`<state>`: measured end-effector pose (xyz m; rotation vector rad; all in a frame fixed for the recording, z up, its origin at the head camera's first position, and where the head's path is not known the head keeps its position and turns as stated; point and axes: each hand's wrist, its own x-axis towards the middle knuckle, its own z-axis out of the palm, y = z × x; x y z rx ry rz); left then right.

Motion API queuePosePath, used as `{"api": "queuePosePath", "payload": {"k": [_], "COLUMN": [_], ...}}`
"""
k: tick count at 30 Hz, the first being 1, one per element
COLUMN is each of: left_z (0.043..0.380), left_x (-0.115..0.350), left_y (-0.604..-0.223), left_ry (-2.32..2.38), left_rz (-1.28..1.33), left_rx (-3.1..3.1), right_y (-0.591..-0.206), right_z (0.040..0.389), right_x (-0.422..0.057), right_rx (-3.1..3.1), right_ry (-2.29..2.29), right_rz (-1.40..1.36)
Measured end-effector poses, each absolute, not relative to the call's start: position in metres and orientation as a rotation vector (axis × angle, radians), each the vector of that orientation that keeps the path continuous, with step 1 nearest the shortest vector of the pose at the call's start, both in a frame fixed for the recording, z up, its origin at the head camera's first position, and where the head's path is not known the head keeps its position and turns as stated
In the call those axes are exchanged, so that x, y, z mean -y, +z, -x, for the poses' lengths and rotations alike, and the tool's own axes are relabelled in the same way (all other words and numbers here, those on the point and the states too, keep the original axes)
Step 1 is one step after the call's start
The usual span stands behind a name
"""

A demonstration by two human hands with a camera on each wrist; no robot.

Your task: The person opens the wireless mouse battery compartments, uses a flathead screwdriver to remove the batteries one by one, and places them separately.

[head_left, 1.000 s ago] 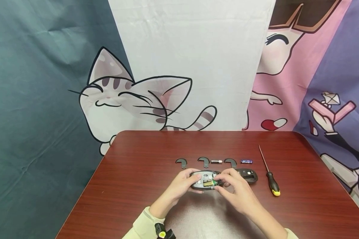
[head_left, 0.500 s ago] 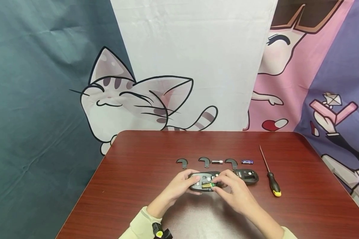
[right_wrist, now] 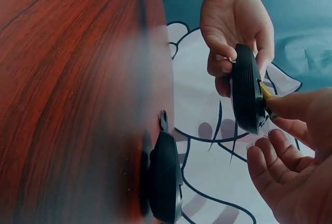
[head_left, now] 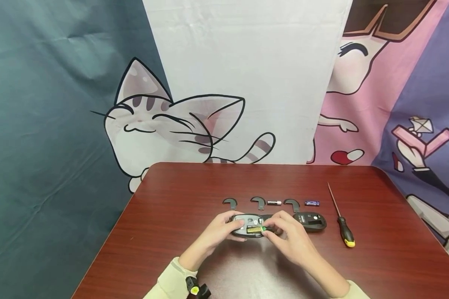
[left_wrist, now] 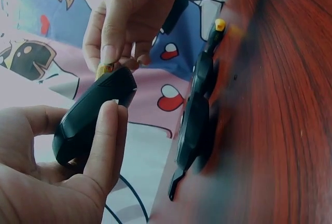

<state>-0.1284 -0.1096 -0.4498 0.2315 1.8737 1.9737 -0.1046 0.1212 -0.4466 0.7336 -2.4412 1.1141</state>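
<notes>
Above the table, my left hand grips a black computer mouse with its grey underside facing up and its battery compartment uncovered. My right hand pinches one end of a gold and green battery between thumb and index finger. The battery lies at the compartment, its pinched end sticking up from the underside in the right wrist view, where the yellow battery shows against the mouse. How far its other end sits inside is hidden. In the left wrist view the mouse rests between thumb and fingers.
Another black mouse lies underside up to the right; a dark object behind my hands is mostly hidden. Behind them are several curved black covers, a white and black battery and a blue battery. A screwdriver lies far right.
The held mouse has moved a little left over the table. My right fingers have shifted from the mouse's edge onto the battery's end, and that end now stands higher.
</notes>
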Motion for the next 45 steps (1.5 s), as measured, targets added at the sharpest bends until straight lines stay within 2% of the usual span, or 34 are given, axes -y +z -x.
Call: {"api": "queuePosePath", "payload": {"k": [22,45], "left_z": [0.141,0.148], "left_x": [0.145,0.156], "left_y": [-0.461,-0.477], "left_ry": [2.028,2.003], "left_rz": [-0.177,-0.093], "left_rx": [-1.916,-1.919], "right_y": [-0.44,-0.452], "right_z": [0.125,0.156], "right_x": [-0.114,-0.104], "right_rx": [2.46,2.496], "right_ry": [1.137,1.179], "right_rz": [-0.648,-0.547]}}
